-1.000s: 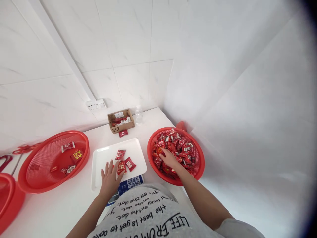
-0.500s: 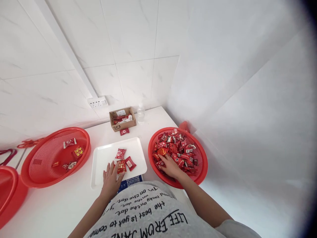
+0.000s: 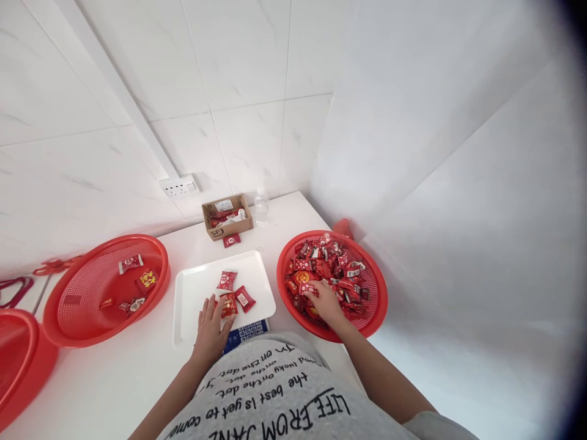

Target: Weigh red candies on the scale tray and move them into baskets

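My left hand [image 3: 211, 325] rests on the near edge of a white tray [image 3: 192, 287], fingers stretched out. Its fingertips lie beside a red and gold wrapped candy [image 3: 229, 305]. Two more red wrapped candies, one at the back [image 3: 226, 280] and one to the right [image 3: 245, 299], share the tray. Over the full red basket [image 3: 381, 293], my right hand [image 3: 326, 304] pinches a red wrapped candy with white print [image 3: 307, 287]. Many similar wrapped candies [image 3: 351, 284] fill that basket around my fingers.
Under the tray, a blue keypad [image 3: 247, 332] shows. A red basket [image 3: 82, 287] with several candies stands at left, another [image 3: 27, 360] nearer. Behind the tray are a cardboard box [image 3: 236, 230], a loose red packet [image 3: 232, 240] and a clear bottle [image 3: 261, 206] by the wall.
My right hand has lifted slightly from among the candies, and a red packet now shows between its fingers. My left hand stays by the tray; the view has shifted slightly.
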